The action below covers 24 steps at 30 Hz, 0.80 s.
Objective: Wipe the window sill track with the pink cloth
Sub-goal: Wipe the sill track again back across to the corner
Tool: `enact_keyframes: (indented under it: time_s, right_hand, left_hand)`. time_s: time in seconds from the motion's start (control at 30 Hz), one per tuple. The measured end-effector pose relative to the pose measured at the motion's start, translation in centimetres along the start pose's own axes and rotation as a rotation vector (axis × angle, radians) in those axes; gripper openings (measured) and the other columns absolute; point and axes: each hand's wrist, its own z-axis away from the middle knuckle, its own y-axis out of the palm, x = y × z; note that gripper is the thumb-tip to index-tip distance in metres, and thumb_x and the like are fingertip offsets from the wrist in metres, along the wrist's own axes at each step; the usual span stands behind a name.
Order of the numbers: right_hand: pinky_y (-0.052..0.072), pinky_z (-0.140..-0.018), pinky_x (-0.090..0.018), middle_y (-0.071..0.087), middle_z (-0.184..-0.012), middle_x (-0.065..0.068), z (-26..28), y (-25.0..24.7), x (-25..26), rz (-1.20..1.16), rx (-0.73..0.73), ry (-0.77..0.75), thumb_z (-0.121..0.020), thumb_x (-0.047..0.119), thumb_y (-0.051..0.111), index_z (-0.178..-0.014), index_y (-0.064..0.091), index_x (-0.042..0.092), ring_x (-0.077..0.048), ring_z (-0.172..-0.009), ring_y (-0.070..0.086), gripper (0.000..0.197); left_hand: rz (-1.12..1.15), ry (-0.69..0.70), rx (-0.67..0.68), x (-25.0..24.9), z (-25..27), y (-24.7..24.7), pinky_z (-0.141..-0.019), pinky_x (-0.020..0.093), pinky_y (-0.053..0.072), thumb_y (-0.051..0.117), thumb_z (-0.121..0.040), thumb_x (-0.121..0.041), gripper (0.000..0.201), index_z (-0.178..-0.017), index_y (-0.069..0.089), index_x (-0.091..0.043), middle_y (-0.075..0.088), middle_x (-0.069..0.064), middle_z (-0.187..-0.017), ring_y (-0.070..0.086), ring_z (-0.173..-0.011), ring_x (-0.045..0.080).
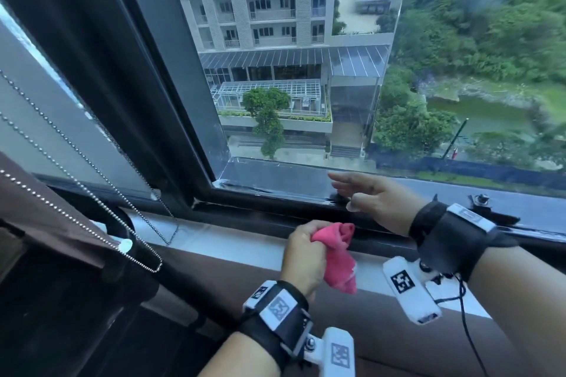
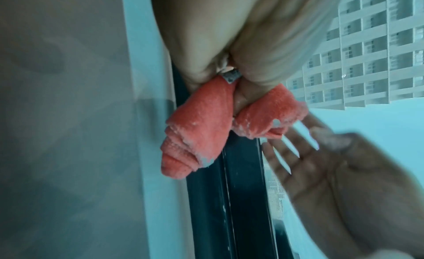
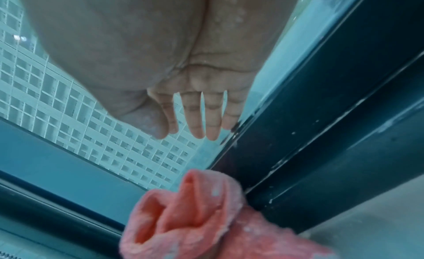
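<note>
My left hand (image 1: pixel 303 254) grips a bunched pink cloth (image 1: pixel 337 257), held just above the inner edge of the dark window sill track (image 1: pixel 275 208). In the left wrist view the cloth (image 2: pixel 201 128) sticks out of my fist in two folds over the track (image 2: pixel 241 199). My right hand (image 1: pixel 367 196) hovers flat over the track to the right of the cloth, fingers straight and spread, holding nothing. The right wrist view shows its fingers (image 3: pixel 197 117) near the glass, with the cloth (image 3: pixel 195 217) below them and the track (image 3: pixel 332 154) running beside.
A dark vertical window frame (image 1: pixel 147 86) meets the track at the left. A beaded blind chain (image 1: pixel 92 208) hangs over the pale sill (image 1: pixel 214 239). A metal latch (image 1: pixel 481 200) sits on the track at the right. Brown cloth (image 1: pixel 46 214) lies at the lower left.
</note>
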Motion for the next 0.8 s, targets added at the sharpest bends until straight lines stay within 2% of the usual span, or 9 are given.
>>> enact_keyframes:
  time_s: [0.07,0.13,0.2,0.27,0.4,0.5,0.63,0.73,0.8]
  right_hand:
    - [0.05,-0.096,-0.029,0.064,-0.122,0.003,1.1,-0.6,-0.7,0.027,-0.073,-0.029,-0.091,-0.001,0.052,-0.115,0.06,0.031,-0.007,-0.109,0.062,0.041]
    - [0.053,-0.093,-0.038,0.068,-0.111,0.005,2.2,-0.3,-1.2,0.057,-0.109,0.001,-0.09,0.021,0.062,-0.111,0.062,0.027,-0.013,-0.097,0.066,0.022]
    - [0.053,-0.093,-0.037,0.068,-0.108,0.006,3.1,1.2,-1.3,0.052,-0.07,0.033,-0.076,0.049,0.069,-0.116,0.06,0.023,-0.009,-0.096,0.066,0.049]
    - [0.053,-0.094,-0.036,0.067,-0.112,0.003,3.6,3.0,-1.7,-0.032,0.0,0.032,-0.062,0.063,0.074,-0.123,0.056,0.019,-0.01,-0.102,0.065,0.077]
    - [0.052,-0.091,-0.053,0.064,-0.105,-0.013,3.6,5.2,-2.5,-0.553,0.088,0.143,-0.057,0.025,0.087,-0.112,0.054,0.007,-0.03,-0.092,0.065,0.066]
    - [0.055,-0.066,-0.042,0.057,-0.089,-0.015,3.5,5.2,-2.4,-0.574,0.101,0.104,-0.059,0.005,0.081,-0.098,0.05,0.008,-0.026,-0.075,0.058,0.05]
    - [0.053,-0.061,-0.038,0.056,-0.08,-0.017,3.2,5.5,-2.0,-0.469,0.119,0.0,-0.062,-0.001,0.082,-0.092,0.048,0.005,-0.028,-0.07,0.055,0.045]
    - [0.053,-0.06,-0.039,0.055,-0.079,-0.022,3.0,6.2,-2.0,-0.458,0.11,-0.041,-0.065,-0.004,0.08,-0.089,0.048,0.004,-0.03,-0.069,0.055,0.041]
    - [0.053,-0.059,-0.041,0.056,-0.077,-0.025,2.5,6.9,-1.9,-0.401,0.067,-0.06,-0.067,-0.003,0.08,-0.089,0.047,0.002,-0.032,-0.066,0.056,0.039]
  left_hand:
    - [0.058,0.054,-0.013,-0.6,0.1,-1.1,-0.058,0.022,0.051,0.06,-0.073,0.018,0.043,-0.075,0.076,-0.022,0.072,0.008,-0.101,0.066,-0.075,0.011]
    - [0.03,0.152,-0.032,-1.4,0.5,-1.8,-0.055,0.014,0.049,0.065,-0.071,0.022,0.035,-0.077,0.074,-0.011,0.063,0.008,-0.109,0.066,-0.079,0.007]
    - [-0.053,0.271,-0.009,-1.9,0.8,-2.2,-0.063,0.008,0.047,0.07,-0.067,0.023,0.029,-0.075,0.073,-0.005,0.057,0.006,-0.106,0.06,-0.093,0.012]
    - [-0.088,0.355,0.048,-2.2,1.1,-2.5,-0.069,0.008,0.047,0.073,-0.063,0.023,0.027,-0.07,0.072,-0.004,0.054,0.002,-0.104,0.057,-0.096,0.008]
    - [-0.258,0.482,0.077,-2.7,1.9,-3.3,-0.083,0.009,0.045,0.077,-0.062,0.0,0.036,-0.081,0.069,-0.03,0.05,-0.006,-0.108,0.056,-0.099,-0.003]
    - [-0.316,0.432,-0.019,-2.5,1.6,-4.3,-0.083,0.018,0.054,0.077,-0.07,-0.001,0.059,-0.106,0.057,-0.043,0.044,-0.012,-0.119,0.055,-0.107,-0.002]
    - [-0.309,0.203,0.196,-2.1,1.8,-6.4,-0.089,0.03,0.056,0.067,-0.082,0.003,0.047,-0.115,0.066,-0.032,0.07,-0.006,-0.113,0.065,-0.109,0.015]
    - [0.055,0.072,0.466,-2.1,3.0,-7.6,-0.086,0.042,0.054,0.053,-0.082,-0.001,0.046,-0.125,0.064,-0.012,0.069,0.015,-0.115,0.064,-0.101,0.032]
    - [0.195,0.052,0.544,-1.7,3.3,-8.2,-0.085,0.044,0.051,0.052,-0.083,-0.009,0.044,-0.126,0.061,-0.006,0.064,0.027,-0.109,0.058,-0.095,0.037]
